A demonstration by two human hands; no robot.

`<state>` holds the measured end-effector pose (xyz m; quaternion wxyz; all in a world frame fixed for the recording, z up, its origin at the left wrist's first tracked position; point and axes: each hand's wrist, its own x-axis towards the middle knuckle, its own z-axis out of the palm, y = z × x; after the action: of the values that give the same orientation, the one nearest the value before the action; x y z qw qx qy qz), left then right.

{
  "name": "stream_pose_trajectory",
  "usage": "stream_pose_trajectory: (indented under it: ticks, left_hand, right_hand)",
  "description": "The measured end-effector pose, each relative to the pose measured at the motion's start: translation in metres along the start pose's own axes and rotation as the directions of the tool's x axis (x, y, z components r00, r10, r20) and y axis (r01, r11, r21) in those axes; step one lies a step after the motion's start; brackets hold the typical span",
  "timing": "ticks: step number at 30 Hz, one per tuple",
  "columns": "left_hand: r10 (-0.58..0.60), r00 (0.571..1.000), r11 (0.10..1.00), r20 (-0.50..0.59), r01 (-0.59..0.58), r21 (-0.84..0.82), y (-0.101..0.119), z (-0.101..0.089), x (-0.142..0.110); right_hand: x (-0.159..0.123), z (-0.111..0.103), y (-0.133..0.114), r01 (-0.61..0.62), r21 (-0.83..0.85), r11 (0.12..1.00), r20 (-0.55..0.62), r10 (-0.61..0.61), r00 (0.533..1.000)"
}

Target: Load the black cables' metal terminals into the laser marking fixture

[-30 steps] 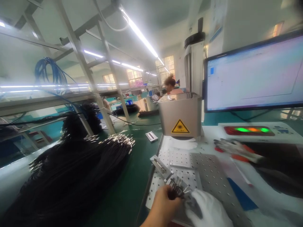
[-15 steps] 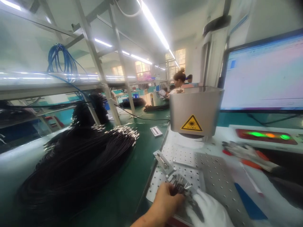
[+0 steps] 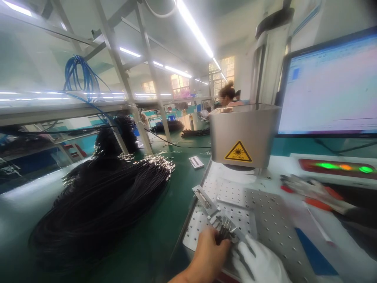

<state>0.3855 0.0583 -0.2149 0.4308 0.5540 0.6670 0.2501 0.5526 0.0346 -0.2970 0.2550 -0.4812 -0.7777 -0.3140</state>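
My bare left hand (image 3: 207, 255) grips a small bunch of black cable ends with metal plugs (image 3: 225, 231) at the near edge of a perforated metal plate (image 3: 265, 220). My right hand (image 3: 259, 263), in a white glove, rests right beside the plugs and touches them with its fingers. A narrow metal fixture (image 3: 204, 199) lies on the plate just beyond the plugs. Above the plate hangs the grey laser head (image 3: 243, 135) with a yellow warning sticker.
A big heap of black cables (image 3: 100, 204) with shiny ends covers the green bench (image 3: 165, 228) at left. A monitor (image 3: 330, 86), a panel with green and orange lights (image 3: 338, 167) and red-handled pliers (image 3: 312, 192) stand at right. A person (image 3: 228, 94) sits far behind.
The view has swung slightly left and closer to the laser head. My hands have stayed at the plate's near edge with the plug bunch between them.
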Motion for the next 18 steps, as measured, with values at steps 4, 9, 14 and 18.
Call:
stream_pose_trajectory:
  ticks: [4, 9, 14, 18]
  left_hand:
    - [-0.024, 0.999, 0.996, -0.023, 0.026, 0.089, 0.006, 0.002, -0.004]
    - [-0.073, 0.997, 0.995, 0.016, 0.071, 0.066, 0.014, 0.003, -0.007]
    - [-0.101, 0.995, 0.995, 0.008, 0.101, -0.016, 0.009, 0.007, -0.003]
    - [-0.076, 0.997, 0.984, 0.02, 0.078, -0.161, -0.002, 0.011, 0.002]
  right_hand:
    - [-0.007, 0.004, -0.001, -0.036, 0.056, 0.998, 0.057, 0.032, 0.998]
    - [-0.002, -0.001, -0.001, -0.038, 0.086, 0.996, 0.036, 0.036, 0.999]
    - [0.014, -0.023, -0.007, -0.085, 0.116, 0.99, 0.017, 0.083, 0.996]
    - [0.018, -0.029, -0.013, -0.193, 0.127, 0.973, 0.166, 0.171, 0.971]
